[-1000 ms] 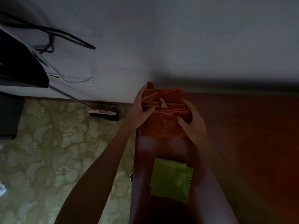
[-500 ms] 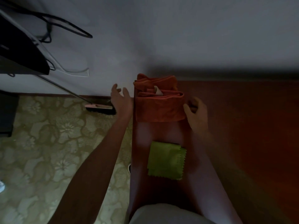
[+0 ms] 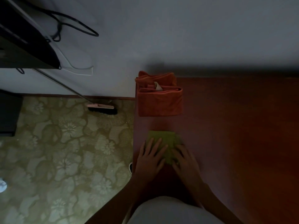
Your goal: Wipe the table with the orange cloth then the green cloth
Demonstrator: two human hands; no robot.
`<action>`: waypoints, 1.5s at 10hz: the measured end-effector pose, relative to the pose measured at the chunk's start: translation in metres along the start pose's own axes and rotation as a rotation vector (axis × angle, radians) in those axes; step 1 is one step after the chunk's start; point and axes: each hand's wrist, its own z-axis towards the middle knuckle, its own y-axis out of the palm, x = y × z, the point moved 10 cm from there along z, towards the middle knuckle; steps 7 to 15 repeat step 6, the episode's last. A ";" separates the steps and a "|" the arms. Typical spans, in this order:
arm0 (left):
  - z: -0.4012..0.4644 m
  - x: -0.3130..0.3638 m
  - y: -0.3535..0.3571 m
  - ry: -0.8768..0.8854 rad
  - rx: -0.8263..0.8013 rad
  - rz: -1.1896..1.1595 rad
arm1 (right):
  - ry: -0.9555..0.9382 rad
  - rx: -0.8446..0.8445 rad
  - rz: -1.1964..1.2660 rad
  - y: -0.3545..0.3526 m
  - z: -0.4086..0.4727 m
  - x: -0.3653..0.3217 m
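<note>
Both hands flat on the green cloth (image 3: 165, 139) near the surface (image 3: 234, 126) edge, left hand (image 3: 149, 156) and right hand (image 3: 184, 159) spread, gripping nothing, while the folded orange cloth (image 3: 159, 101) lies straight ahead, beyond them.

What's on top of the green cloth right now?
Both hands lie flat on the green cloth: the left hand on its left part, the right hand on its right. They cover its near part; only the far edge and a middle strip show.
</note>
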 end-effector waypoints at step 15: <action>0.037 -0.026 -0.039 -0.096 0.031 -0.021 | -0.107 0.013 -0.033 -0.021 0.050 -0.027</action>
